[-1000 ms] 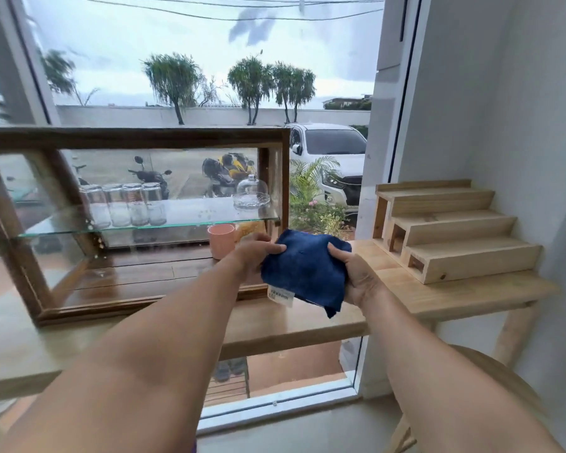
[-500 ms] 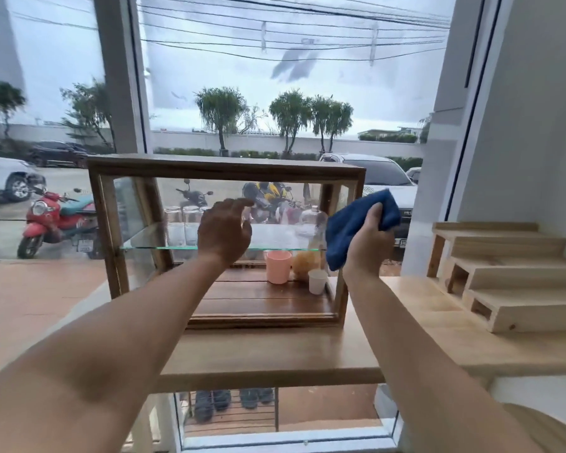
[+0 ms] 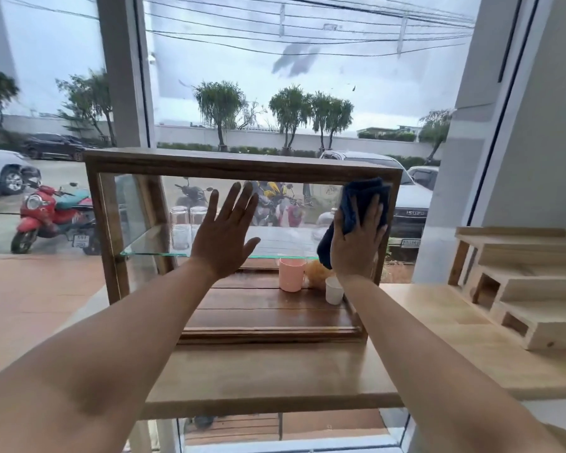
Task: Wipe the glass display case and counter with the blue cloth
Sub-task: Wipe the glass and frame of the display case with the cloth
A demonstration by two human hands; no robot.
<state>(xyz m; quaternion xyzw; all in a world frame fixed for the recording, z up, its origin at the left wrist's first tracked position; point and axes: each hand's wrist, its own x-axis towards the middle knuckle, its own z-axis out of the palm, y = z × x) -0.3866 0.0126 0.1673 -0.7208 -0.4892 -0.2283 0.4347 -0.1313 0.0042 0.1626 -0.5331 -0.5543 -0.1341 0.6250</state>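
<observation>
Counter [image 3: 275,380] of pale wood, carrying glass display case [image 3: 242,165]. Left hand [image 3: 224,237] flat on the front pane, fingers spread. Right hand [image 3: 356,243], fingers straight, pressing blue cloth [image 3: 363,194] against the pane's upper right corner. Pink cup [image 3: 291,274] and white cup [image 3: 334,291] inside.

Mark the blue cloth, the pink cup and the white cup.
blue cloth [image 3: 361,194], head view, on its upper fold.
pink cup [image 3: 291,275], head view, middle of its side.
white cup [image 3: 334,291], head view, middle of its side.

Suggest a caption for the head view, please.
Right hand presses the blue cloth to the upper right of the glass display case; left hand spread open.
</observation>
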